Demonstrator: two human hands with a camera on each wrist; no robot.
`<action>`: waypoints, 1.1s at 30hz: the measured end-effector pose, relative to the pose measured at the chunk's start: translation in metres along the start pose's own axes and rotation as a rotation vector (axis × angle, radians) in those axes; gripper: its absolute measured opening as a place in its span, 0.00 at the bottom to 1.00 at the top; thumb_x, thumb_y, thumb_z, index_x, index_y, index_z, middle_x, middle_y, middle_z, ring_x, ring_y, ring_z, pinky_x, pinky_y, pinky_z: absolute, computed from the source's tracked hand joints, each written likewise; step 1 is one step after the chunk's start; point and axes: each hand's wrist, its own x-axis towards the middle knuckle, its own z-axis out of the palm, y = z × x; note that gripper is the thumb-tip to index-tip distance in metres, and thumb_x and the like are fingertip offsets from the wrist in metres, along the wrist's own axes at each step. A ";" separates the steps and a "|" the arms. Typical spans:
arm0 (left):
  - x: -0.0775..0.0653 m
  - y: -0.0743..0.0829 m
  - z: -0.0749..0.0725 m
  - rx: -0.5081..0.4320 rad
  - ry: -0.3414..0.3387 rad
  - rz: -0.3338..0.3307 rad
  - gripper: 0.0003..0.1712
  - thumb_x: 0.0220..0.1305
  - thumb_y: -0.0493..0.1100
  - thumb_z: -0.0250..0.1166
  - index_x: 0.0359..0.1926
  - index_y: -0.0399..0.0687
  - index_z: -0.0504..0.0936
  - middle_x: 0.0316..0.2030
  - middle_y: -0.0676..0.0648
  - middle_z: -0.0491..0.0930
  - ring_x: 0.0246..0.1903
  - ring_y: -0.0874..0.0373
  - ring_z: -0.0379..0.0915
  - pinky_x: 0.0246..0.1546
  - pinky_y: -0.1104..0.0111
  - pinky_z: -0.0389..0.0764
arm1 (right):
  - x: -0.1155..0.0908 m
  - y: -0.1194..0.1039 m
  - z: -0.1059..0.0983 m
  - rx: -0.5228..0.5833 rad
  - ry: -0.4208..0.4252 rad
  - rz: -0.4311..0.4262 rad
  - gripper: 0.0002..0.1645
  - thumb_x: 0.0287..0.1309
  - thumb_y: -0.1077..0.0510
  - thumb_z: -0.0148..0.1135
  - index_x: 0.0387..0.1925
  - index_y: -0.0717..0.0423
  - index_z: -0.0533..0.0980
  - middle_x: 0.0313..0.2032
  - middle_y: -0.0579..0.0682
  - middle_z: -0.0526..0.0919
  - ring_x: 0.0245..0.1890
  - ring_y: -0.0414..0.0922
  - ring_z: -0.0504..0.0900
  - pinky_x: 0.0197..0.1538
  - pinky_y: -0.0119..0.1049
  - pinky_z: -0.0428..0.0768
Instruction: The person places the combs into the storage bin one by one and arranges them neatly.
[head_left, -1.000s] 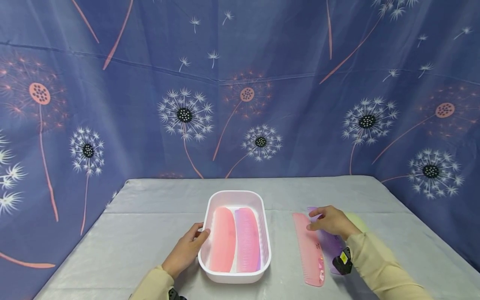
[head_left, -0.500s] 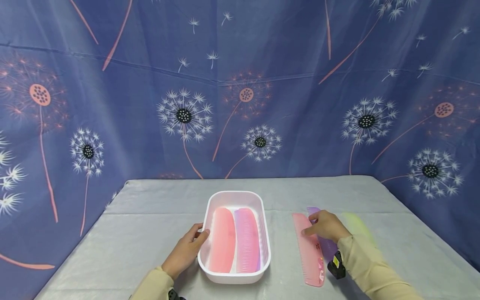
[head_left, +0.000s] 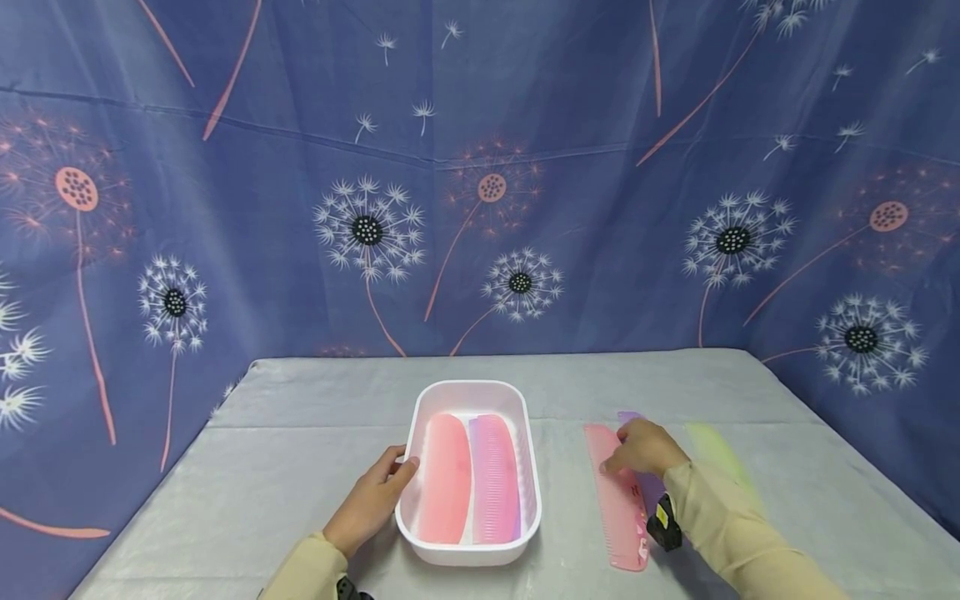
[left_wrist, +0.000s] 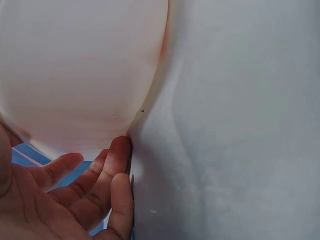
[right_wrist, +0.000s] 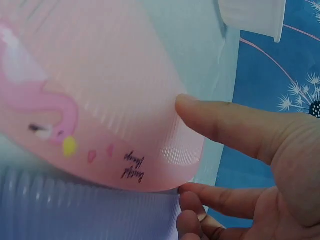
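My left hand (head_left: 367, 504) holds the left side of a white plastic box (head_left: 469, 557), thumb at the rim and fingers along the outer wall. In the box lie a salmon-pink comb (head_left: 445, 479) and, beside it, a pink comb (head_left: 497, 475) overlapping a purple one. Right of the box, my right hand (head_left: 647, 448) pinches the far end of a pink comb (head_left: 621, 521) across its width. The right wrist view shows the thumb at its teeth and the fingers at its back edge. This comb (right_wrist: 100, 110) bears a flamingo print. A purple comb (right_wrist: 90, 215) lies next to it, partly hidden by my hand.
A pale green comb (head_left: 716, 450) lies farther right, partly behind my right sleeve (head_left: 738, 529). Everything rests on a table with a grey-white cover (head_left: 300, 400). A blue curtain with dandelion prints (head_left: 600, 208) stands behind and at both sides.
My right hand has moved left from over the purple comb onto the pink one, uncovering more of the green comb. The left hand and the box have stayed put.
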 end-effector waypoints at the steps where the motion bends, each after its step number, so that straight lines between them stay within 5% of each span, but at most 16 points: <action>1: 0.000 0.000 0.000 0.000 -0.001 0.000 0.26 0.79 0.52 0.53 0.67 0.40 0.73 0.49 0.42 0.81 0.53 0.43 0.76 0.56 0.43 0.73 | 0.000 -0.002 0.000 -0.009 0.002 0.003 0.22 0.42 0.58 0.78 0.31 0.71 0.77 0.30 0.57 0.78 0.32 0.51 0.75 0.37 0.45 0.77; 6: 0.001 -0.001 -0.001 0.002 -0.003 -0.007 0.26 0.79 0.51 0.53 0.67 0.40 0.72 0.50 0.43 0.81 0.54 0.41 0.76 0.57 0.42 0.72 | 0.000 -0.008 -0.001 -0.026 0.011 0.039 0.23 0.39 0.58 0.78 0.30 0.71 0.76 0.30 0.57 0.79 0.32 0.51 0.75 0.37 0.45 0.78; 19: 0.001 -0.001 -0.001 -0.015 -0.006 0.002 0.25 0.79 0.50 0.53 0.67 0.40 0.73 0.49 0.42 0.81 0.53 0.43 0.76 0.56 0.43 0.73 | 0.008 -0.005 -0.003 0.004 -0.065 0.119 0.49 0.38 0.56 0.77 0.54 0.85 0.64 0.52 0.76 0.73 0.54 0.70 0.74 0.59 0.60 0.74; 26: 0.001 -0.002 -0.001 -0.019 -0.004 0.000 0.25 0.78 0.51 0.54 0.67 0.41 0.73 0.49 0.43 0.81 0.51 0.45 0.77 0.56 0.44 0.73 | 0.003 -0.006 -0.004 0.094 -0.050 0.110 0.30 0.41 0.57 0.75 0.38 0.73 0.70 0.37 0.61 0.75 0.41 0.57 0.74 0.50 0.53 0.77; 33: 0.002 -0.002 -0.001 -0.006 -0.001 0.005 0.26 0.79 0.51 0.53 0.67 0.39 0.72 0.50 0.41 0.81 0.53 0.42 0.76 0.56 0.43 0.73 | -0.002 -0.008 -0.006 0.140 -0.045 0.082 0.30 0.49 0.55 0.71 0.45 0.78 0.75 0.43 0.66 0.81 0.48 0.62 0.78 0.56 0.58 0.76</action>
